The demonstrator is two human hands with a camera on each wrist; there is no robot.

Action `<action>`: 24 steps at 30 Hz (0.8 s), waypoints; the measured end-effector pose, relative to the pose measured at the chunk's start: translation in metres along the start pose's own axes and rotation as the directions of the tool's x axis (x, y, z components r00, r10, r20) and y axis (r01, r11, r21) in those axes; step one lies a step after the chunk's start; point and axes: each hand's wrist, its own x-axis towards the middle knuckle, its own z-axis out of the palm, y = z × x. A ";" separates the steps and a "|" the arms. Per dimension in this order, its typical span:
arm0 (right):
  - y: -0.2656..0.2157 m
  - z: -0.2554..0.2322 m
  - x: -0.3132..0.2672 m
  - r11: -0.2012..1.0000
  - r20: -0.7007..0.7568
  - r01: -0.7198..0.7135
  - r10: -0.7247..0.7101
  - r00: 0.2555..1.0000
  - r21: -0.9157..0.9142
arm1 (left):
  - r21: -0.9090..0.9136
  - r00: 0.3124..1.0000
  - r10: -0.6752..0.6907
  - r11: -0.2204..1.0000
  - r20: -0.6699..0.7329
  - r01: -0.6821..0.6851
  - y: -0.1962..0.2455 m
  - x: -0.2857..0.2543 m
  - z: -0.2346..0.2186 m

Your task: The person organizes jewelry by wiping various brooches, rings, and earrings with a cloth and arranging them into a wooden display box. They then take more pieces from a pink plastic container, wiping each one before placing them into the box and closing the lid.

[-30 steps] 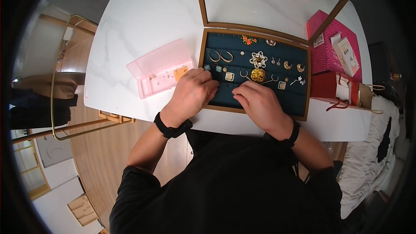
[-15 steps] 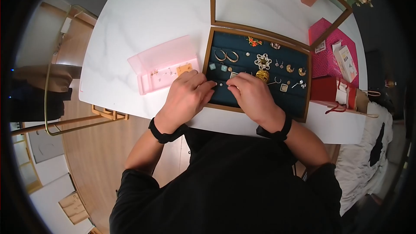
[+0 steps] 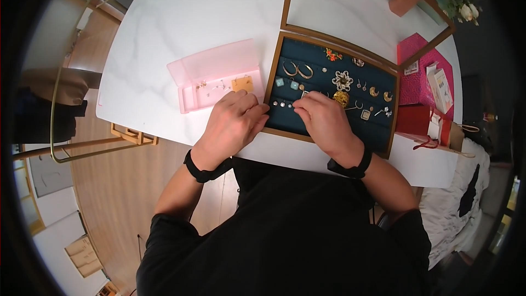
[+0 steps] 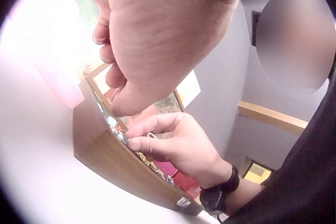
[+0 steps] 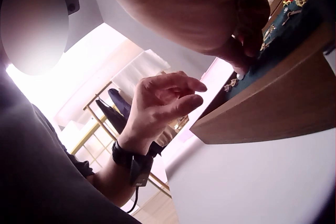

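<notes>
My right hand (image 3: 327,119) is over the front row of the dark teal tray of a wooden jewelry box (image 3: 334,136), thumb and index together. In the right wrist view a small white stud earring (image 5: 240,76) shows at those fingertips. Several small stud earrings (image 3: 282,104) sit in a line just left of them. My left hand (image 3: 233,123) hovers at the box's left edge. Its fingers are loosely bent with a gap between thumb and index finger (image 5: 184,82), holding nothing. Hoop earrings (image 3: 298,70) and a flower brooch (image 3: 343,80) lie farther back in the tray.
The box's framed clear lid (image 3: 285,3) stands raised behind the tray. An open pink case (image 3: 189,98) with small jewelry and an orange card sits to the left. A magenta box (image 3: 411,85) and a red gift bag (image 3: 413,120) stand at the right.
The head view has shifted, so the box appears farther right. My left hand has drawn leftward off the tray's edge, uncovering more studs. My right hand stays at the front row, its fingers close together.
</notes>
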 end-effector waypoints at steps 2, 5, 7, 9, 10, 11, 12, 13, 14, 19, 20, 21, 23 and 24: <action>0.000 0.001 0.001 1.000 0.004 -0.003 0.003 1.000 -0.008 | -0.016 1.000 0.014 1.000 -0.017 -0.014 -0.001 -0.001 0.001; 0.000 0.001 0.000 0.999 0.005 -0.001 0.001 1.000 -0.035 | -0.010 1.000 0.014 1.000 -0.014 -0.014 0.000 0.000 0.000; 0.001 0.002 -0.001 0.999 -0.002 -0.016 0.016 1.000 -0.046 | -0.010 1.000 0.012 1.000 -0.017 -0.013 0.000 -0.001 0.001; 0.000 0.002 -0.001 0.999 -0.003 -0.015 0.015 1.000 -0.051 | -0.008 1.000 0.013 1.000 -0.021 -0.013 -0.001 0.000 0.000; 0.000 0.001 -0.001 0.998 -0.005 -0.014 0.014 1.000 -0.056 | -0.006 1.000 0.013 1.000 -0.018 -0.013 -0.001 0.000 0.000; 0.000 0.001 -0.001 0.998 -0.004 -0.013 0.013 1.000 -0.056 | -0.004 1.000 0.013 1.000 -0.014 -0.013 -0.001 0.000 -0.001; 0.000 0.001 -0.001 0.998 -0.004 -0.015 0.015 1.000 -0.058 | -0.003 1.000 0.013 1.000 -0.015 -0.013 -0.001 -0.001 -0.001; 0.000 0.000 -0.001 0.998 -0.004 -0.017 0.017 1.000 -0.059 | -0.007 1.000 0.007 1.000 -0.014 -0.007 -0.001 -0.001 -0.001; -0.001 -0.002 -0.002 0.998 -0.003 -0.015 0.015 1.000 -0.058 | -0.009 1.000 0.000 1.000 -0.013 0.000 -0.001 -0.001 -0.001; -0.013 -0.015 -0.006 0.998 -0.037 0.046 -0.048 0.998 -0.043 | -0.035 1.000 0.000 0.999 -0.026 0.000 -0.003 -0.007 -0.005; -0.014 -0.019 -0.009 0.998 -0.037 0.056 -0.058 0.998 -0.031 | -0.037 1.000 -0.009 0.999 -0.029 0.008 -0.005 -0.010 -0.006; -0.015 -0.024 -0.012 0.998 -0.040 0.061 -0.062 0.997 -0.028 | -0.032 0.999 -0.022 0.999 -0.023 0.022 -0.009 -0.014 -0.008; -0.014 -0.030 -0.019 0.996 -0.068 0.082 -0.084 0.994 -0.029 | -0.014 0.993 -0.100 0.995 -0.064 0.100 -0.021 -0.027 -0.015; -0.014 -0.034 -0.023 0.996 -0.069 0.088 -0.090 0.994 -0.023 | -0.011 0.979 -0.173 0.985 -0.108 0.172 -0.028 -0.033 -0.018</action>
